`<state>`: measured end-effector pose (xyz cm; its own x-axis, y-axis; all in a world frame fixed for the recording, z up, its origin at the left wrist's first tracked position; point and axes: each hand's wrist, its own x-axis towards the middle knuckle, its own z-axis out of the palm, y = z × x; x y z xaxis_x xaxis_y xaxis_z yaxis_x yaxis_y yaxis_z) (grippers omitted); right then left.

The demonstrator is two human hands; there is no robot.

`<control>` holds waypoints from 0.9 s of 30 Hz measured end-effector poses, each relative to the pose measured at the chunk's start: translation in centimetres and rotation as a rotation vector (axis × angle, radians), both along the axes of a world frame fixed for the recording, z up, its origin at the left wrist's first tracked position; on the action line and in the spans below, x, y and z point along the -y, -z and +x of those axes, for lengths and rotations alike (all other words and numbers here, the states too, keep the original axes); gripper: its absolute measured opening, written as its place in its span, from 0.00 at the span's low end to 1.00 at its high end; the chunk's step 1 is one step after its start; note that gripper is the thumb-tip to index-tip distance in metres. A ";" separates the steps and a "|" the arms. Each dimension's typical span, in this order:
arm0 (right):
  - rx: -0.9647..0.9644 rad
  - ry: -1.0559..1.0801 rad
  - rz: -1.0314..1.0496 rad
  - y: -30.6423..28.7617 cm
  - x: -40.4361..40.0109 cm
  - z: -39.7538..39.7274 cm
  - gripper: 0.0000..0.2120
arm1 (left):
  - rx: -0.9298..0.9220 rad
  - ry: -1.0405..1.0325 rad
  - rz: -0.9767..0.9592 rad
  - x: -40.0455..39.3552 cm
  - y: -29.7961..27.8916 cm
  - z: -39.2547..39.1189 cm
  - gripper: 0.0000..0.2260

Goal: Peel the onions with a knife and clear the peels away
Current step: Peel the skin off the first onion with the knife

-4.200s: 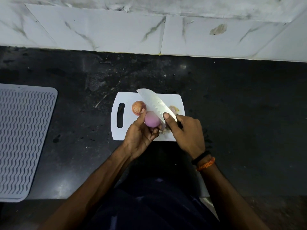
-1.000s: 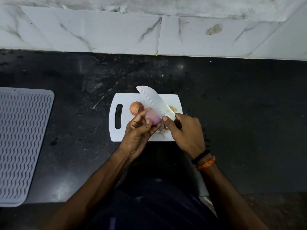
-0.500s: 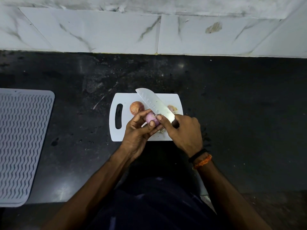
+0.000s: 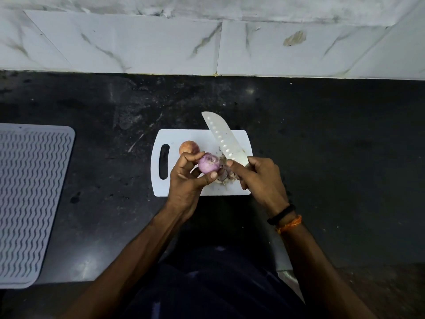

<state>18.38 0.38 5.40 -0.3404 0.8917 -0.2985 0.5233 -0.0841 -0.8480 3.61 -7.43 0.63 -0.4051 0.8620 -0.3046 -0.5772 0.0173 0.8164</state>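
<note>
My left hand (image 4: 186, 180) grips a purple peeled onion (image 4: 208, 163) just above the white cutting board (image 4: 184, 137). An unpeeled brown onion (image 4: 189, 147) lies on the board behind my left fingers. My right hand (image 4: 259, 178) holds the knife (image 4: 226, 140) by its handle, thumb near the blade's base; the blade points up and left, past the board's far edge. A small heap of onion peels (image 4: 226, 176) lies on the board between my hands, partly hidden by them.
The board sits on a dark stone counter (image 4: 322, 139). A grey ribbed mat (image 4: 30, 199) lies at the left. A white marble-tiled wall (image 4: 161, 44) runs along the back. The counter's front edge is just below my arms.
The knife blade has lifted off the purple onion and swung to the right. My left hand has turned the onion, so more of its peeled surface shows.
</note>
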 end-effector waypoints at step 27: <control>0.280 -0.182 0.511 1.7 0.1 0.3 0.20 | 0.096 0.018 -0.055 0.4 0.0 -0.2 0.16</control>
